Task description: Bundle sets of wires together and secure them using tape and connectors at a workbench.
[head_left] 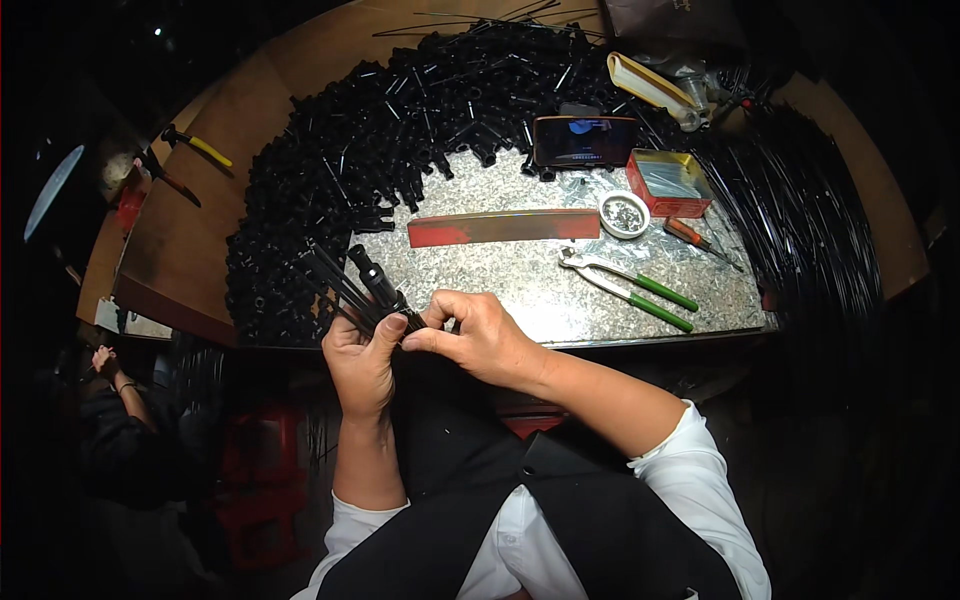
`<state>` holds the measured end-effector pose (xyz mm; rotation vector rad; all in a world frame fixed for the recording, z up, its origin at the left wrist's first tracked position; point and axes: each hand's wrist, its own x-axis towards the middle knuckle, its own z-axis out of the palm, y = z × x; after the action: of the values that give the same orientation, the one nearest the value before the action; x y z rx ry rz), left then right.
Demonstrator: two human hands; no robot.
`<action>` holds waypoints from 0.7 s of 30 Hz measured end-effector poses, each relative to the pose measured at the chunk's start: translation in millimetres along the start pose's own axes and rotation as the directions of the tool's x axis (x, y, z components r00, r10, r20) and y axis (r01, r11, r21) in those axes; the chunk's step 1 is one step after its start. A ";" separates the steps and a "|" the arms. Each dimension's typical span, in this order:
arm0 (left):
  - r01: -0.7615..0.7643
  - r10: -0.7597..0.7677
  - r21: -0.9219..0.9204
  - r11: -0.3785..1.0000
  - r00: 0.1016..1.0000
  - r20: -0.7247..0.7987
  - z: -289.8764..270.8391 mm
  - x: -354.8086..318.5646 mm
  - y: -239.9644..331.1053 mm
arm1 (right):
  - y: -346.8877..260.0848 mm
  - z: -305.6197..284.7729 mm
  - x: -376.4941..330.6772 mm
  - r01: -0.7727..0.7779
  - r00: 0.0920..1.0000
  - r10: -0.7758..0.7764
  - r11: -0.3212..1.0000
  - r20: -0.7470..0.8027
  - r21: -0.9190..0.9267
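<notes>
Black rods (340, 285), bundled with a black tube (375, 277), sit in the left hand (362, 365), whose fingers (385, 335) are wrapped around the bundle at the near edge of the tabletop (520, 275). Up and left of these fingers lies a heap of black tube parts (400, 130). The right hand (480, 335) meets the bundle from the right, its fingers (425, 340) pinched narrow on the lower end. Beyond those fingers lies a red bar (503, 227); further right lie green-handled pliers (630, 288) and a red tin (668, 182).
</notes>
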<state>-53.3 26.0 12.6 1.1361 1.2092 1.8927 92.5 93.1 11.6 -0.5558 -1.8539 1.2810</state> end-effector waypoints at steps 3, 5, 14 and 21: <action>0.003 -0.003 -0.008 1.000 1.000 0.031 -0.5 -2.6 0.9 | 2.2 -1.2 0.7 0.014 1.000 -0.014 1.000 0.011 0.009; -0.009 0.010 -0.006 1.000 0.999 0.039 -1.0 -2.2 0.0 | 4.8 -1.6 2.1 0.004 0.999 -0.004 1.000 0.047 -0.001; 0.024 -0.018 -0.029 0.999 0.984 0.180 -14.1 -0.2 0.7 | 4.7 -13.8 8.1 -0.368 0.894 0.287 0.908 0.343 0.199; 0.128 -0.075 -0.118 0.985 0.924 0.376 -18.7 11.6 3.5 | 4.5 -12.5 9.3 -0.349 0.891 0.247 0.909 0.380 0.228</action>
<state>-75.4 26.9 15.7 1.2577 0.8921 1.5680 96.8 108.7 13.0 -0.4954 -1.8494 1.9301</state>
